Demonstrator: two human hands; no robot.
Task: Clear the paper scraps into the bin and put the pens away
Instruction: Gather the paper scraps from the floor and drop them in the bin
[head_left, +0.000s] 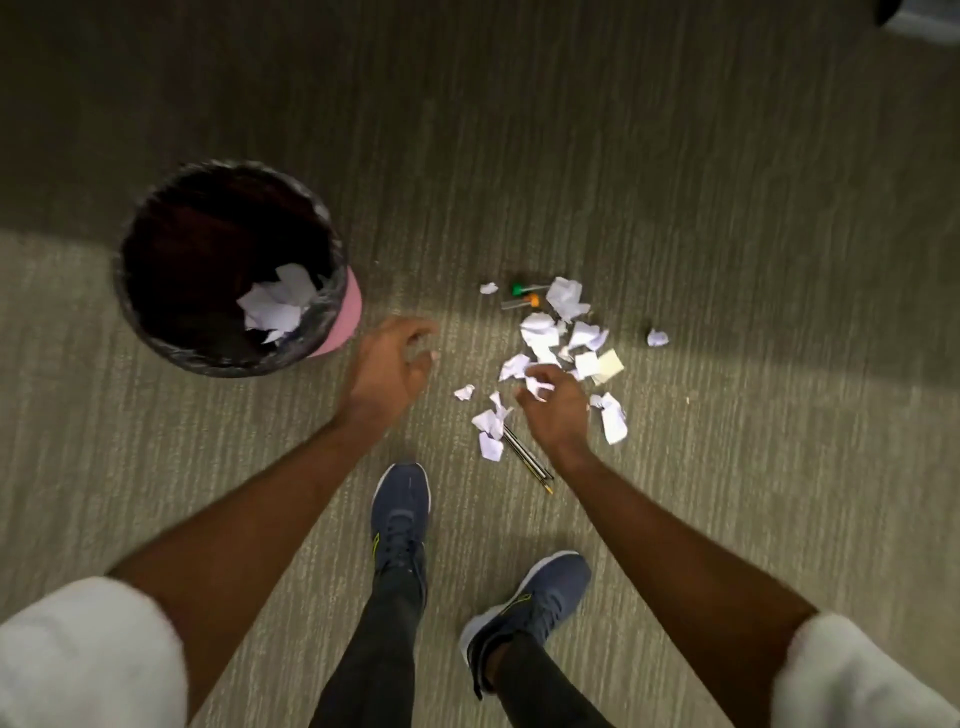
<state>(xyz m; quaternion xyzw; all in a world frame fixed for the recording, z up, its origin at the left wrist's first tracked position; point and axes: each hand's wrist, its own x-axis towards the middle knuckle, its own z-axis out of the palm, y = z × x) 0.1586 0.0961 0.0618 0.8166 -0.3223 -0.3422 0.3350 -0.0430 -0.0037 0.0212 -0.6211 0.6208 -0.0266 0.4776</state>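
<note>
Several white paper scraps (543, 332) lie scattered on the carpet right of centre. My right hand (555, 408) hovers over them and pinches one small white scrap (536, 387) in its fingertips. My left hand (390, 364) hangs between the pile and the bin, fingers loosely curled, holding nothing. The pink bin (349, 312) with a black liner stands at the left and has white paper inside it. Two thin dark pens (527, 460) lie side by side below the scraps. Two markers, one with a green cap (518, 289) and one with an orange cap (532, 299), lie at the pile's far edge.
My two feet in dark blue trainers (401, 519) stand on the carpet just below the pens. A lone crumpled scrap (656, 338) sits apart to the right. A pale yellow sticky note (609, 364) lies in the pile. Something dark fills the top right corner (919, 15).
</note>
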